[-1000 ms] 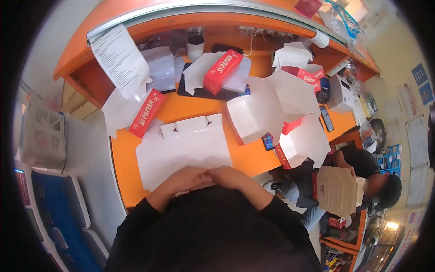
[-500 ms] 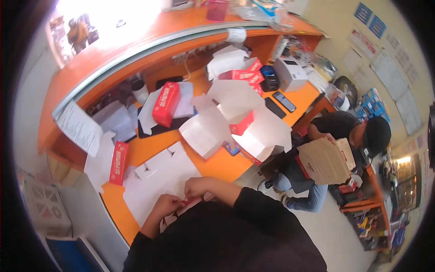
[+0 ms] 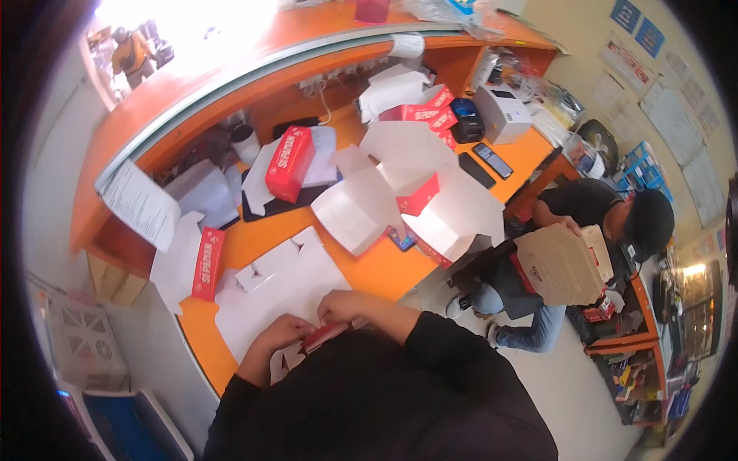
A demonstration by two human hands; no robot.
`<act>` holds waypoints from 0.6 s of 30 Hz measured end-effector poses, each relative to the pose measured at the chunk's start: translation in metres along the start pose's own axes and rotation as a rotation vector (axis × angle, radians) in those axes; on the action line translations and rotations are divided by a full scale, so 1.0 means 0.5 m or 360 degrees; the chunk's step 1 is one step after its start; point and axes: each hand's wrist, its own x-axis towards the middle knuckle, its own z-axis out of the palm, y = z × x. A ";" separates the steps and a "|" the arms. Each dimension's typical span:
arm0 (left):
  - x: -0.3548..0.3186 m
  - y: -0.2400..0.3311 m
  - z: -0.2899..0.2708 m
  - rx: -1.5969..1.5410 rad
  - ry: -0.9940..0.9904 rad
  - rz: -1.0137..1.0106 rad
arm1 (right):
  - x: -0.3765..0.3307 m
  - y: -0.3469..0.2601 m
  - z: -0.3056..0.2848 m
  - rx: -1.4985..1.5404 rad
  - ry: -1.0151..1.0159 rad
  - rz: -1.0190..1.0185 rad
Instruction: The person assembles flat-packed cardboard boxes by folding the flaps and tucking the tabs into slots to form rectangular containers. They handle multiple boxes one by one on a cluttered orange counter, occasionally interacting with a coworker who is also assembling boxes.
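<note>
A white flat box blank (image 3: 265,292) with small cut tabs lies on the orange desk, close to my body. At its near edge a red flap (image 3: 325,336) stands partly raised. My left hand (image 3: 286,332) is closed with its fingertips at the left end of that flap. My right hand (image 3: 344,306) pinches the blank's edge near the flap's other end. My sleeves and body hide the nearest part of the blank. Left of it sits a partly folded red-and-white box (image 3: 206,263). Beyond it are open white food boxes (image 3: 355,206).
A red box (image 3: 290,163) lies on a dark pad farther back. Two phones (image 3: 492,160), a blue-black device (image 3: 467,121) and a white carton (image 3: 501,114) stand at the far right of the desk (image 3: 384,278). A seated co-worker (image 3: 580,211) holds flat brown cardboard (image 3: 557,265) on the right.
The red flap at the near edge shows more, and my fingers have shifted slightly along it. The co-worker's brown cardboard has moved a little. The whole view has shifted slightly.
</note>
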 end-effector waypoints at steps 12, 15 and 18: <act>-0.008 0.007 0.021 0.0318 0.0315 0.0211 | -0.038 -0.064 -0.010 -0.0050 0.0123 0.0214; -0.032 0.039 0.037 0.0163 0.0603 0.0209 | -0.060 -0.088 -0.012 -0.0157 0.0214 0.0351; -0.058 0.047 0.043 -0.0161 0.0733 0.0253 | -0.108 -0.123 -0.035 -0.0100 0.0409 0.0287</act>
